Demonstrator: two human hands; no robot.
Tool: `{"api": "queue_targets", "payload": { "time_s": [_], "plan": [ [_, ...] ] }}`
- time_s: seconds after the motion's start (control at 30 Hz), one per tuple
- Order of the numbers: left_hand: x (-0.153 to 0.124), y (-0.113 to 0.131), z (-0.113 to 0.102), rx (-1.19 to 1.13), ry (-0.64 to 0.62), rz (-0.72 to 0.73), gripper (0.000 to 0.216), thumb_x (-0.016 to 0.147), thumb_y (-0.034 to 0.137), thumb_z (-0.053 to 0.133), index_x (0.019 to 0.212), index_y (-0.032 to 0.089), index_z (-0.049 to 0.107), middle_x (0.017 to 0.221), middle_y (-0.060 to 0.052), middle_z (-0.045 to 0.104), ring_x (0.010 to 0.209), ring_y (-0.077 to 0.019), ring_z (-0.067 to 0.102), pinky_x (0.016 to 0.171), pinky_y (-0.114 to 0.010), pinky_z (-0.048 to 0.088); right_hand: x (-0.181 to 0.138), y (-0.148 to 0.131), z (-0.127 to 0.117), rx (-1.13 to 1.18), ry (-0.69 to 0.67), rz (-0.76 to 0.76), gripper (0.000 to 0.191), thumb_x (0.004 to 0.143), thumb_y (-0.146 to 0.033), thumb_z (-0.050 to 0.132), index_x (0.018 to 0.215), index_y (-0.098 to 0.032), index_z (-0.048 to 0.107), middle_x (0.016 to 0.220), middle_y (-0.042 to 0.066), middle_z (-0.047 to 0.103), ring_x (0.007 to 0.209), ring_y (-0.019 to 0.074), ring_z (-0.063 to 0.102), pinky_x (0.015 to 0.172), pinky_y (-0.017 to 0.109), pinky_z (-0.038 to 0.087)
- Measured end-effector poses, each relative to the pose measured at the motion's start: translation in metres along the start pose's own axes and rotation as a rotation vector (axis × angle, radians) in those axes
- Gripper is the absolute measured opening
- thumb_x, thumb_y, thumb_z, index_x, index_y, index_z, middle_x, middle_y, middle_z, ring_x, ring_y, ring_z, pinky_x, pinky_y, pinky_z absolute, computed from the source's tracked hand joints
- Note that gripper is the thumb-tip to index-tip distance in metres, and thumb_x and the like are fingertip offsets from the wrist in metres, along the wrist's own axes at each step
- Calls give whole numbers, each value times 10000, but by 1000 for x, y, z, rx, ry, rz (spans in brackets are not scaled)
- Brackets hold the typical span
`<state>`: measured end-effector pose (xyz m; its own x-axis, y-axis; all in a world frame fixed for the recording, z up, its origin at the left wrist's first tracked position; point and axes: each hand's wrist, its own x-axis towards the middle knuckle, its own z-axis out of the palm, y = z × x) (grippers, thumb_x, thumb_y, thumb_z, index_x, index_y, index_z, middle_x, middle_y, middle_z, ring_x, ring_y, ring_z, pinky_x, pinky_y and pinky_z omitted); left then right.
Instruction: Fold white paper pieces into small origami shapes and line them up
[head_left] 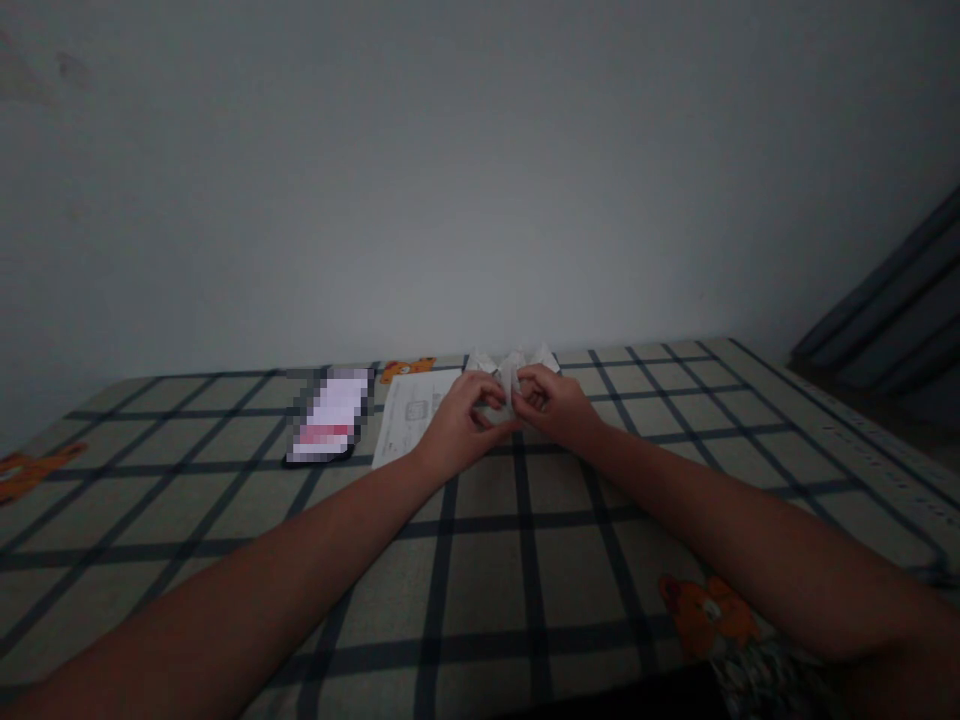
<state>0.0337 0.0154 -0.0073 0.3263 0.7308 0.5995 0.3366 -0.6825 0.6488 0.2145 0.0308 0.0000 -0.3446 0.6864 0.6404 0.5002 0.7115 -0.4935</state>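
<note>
A small folded white paper piece with several raised points is held just above the checked cloth. My left hand pinches its left side with curled fingers. My right hand grips its right side, fingers closed round the paper. Both forearms reach forward across the cloth and meet at the paper. A printed white sheet lies flat on the cloth just left of my left hand, partly hidden beneath it.
A phone with a lit screen lies left of the sheet. The surface is a plaid cloth with orange bear prints. A plain wall stands behind; dark fabric hangs at the far right.
</note>
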Motion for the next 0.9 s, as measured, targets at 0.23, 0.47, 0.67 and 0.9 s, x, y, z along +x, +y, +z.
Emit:
{"api": "queue_targets", "payload": {
  "time_s": [0.23, 0.47, 0.67, 0.9],
  "plan": [
    [0, -6, 4, -112, 63, -168, 464, 693, 316, 699, 1073, 201, 458, 1083, -79, 522, 817, -146, 599, 498, -182, 454, -2, 2, 0, -22, -33, -72, 232, 805, -302, 582, 997, -173, 566, 670, -6, 641, 557, 91, 580, 556, 189, 423],
    [-2, -6, 2, -209, 12, -188, 599, 744, 227, 625, 1286, 237, 372, 1336, -143, 434, 850, -163, 611, 528, -210, 485, -2, 2, 0, -16, -44, -73, 244, 815, -301, 577, 1023, -178, 548, 674, -7, 649, 549, 94, 583, 556, 198, 423],
    [-3, -16, 3, -262, -36, -98, 587, 804, 163, 530, 1350, 258, 335, 1373, -121, 433, 1020, -196, 594, 830, -353, 504, -2, 3, 1, 14, -53, -42, 273, 814, -240, 548, 1078, -183, 515, 669, -20, 645, 550, 93, 582, 563, 197, 426],
    [-2, -13, 3, -236, -45, -133, 622, 802, 250, 586, 1364, 235, 321, 1347, -145, 467, 1033, -208, 594, 859, -366, 495, -3, 3, 0, -58, -102, -32, 326, 789, -216, 557, 1112, -194, 516, 723, -9, 636, 590, 100, 582, 575, 203, 412]
  ]
}}
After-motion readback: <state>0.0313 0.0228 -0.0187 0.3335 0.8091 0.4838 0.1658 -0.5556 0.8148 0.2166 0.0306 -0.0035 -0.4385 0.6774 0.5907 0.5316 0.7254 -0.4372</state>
